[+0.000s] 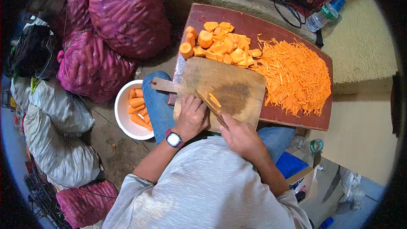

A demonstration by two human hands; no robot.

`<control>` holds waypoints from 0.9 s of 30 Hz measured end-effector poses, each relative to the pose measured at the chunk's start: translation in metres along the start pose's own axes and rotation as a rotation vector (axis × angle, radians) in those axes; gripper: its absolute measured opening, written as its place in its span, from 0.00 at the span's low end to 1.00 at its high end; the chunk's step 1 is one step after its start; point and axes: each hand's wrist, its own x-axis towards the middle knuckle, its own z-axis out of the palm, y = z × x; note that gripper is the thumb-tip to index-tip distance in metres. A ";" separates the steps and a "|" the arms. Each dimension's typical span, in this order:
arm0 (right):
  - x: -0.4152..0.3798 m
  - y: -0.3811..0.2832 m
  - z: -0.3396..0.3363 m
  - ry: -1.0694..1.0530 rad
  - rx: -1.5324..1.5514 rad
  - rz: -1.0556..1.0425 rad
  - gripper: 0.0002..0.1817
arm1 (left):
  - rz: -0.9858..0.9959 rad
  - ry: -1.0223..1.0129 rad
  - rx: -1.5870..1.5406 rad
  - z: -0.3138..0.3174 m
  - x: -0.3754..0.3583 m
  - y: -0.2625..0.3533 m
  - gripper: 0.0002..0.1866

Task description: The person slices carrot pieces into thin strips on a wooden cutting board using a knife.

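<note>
My right hand [241, 135] is closed around the handle of a knife [212, 107], whose blade slants up and left over the wooden cutting board [203, 71]. Beside the blade, my left hand [193, 114] presses down on the board with its fingers curled together; whatever lies beneath them is hidden. A few thin carrot slices [214, 100] lie just right of the blade. Behind the board sit peeled carrot chunks [224, 42] in a heap. To their right spreads a large pile of carrot shreds [294, 76].
The board rests on a dark red table [314, 121]. A white bowl [121, 116] of whole carrots stands on the floor at left. Mesh sacks [127, 12] and white sacks [61, 150] crowd the left side. A plastic bottle [316, 22] lies at the upper right.
</note>
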 end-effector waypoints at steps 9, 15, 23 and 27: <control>0.012 -0.009 -0.002 -0.003 -0.064 0.021 0.21 | 0.021 0.051 0.019 -0.001 0.004 0.002 0.17; 0.004 0.004 -0.011 0.144 0.132 0.017 0.18 | -0.003 0.074 0.039 0.004 0.002 0.000 0.13; -0.004 0.014 -0.004 0.142 0.216 -0.015 0.18 | -0.075 0.113 -0.019 0.006 0.010 0.003 0.08; -0.009 0.015 0.000 0.148 0.187 -0.002 0.19 | -0.083 0.125 0.002 0.007 0.013 0.002 0.08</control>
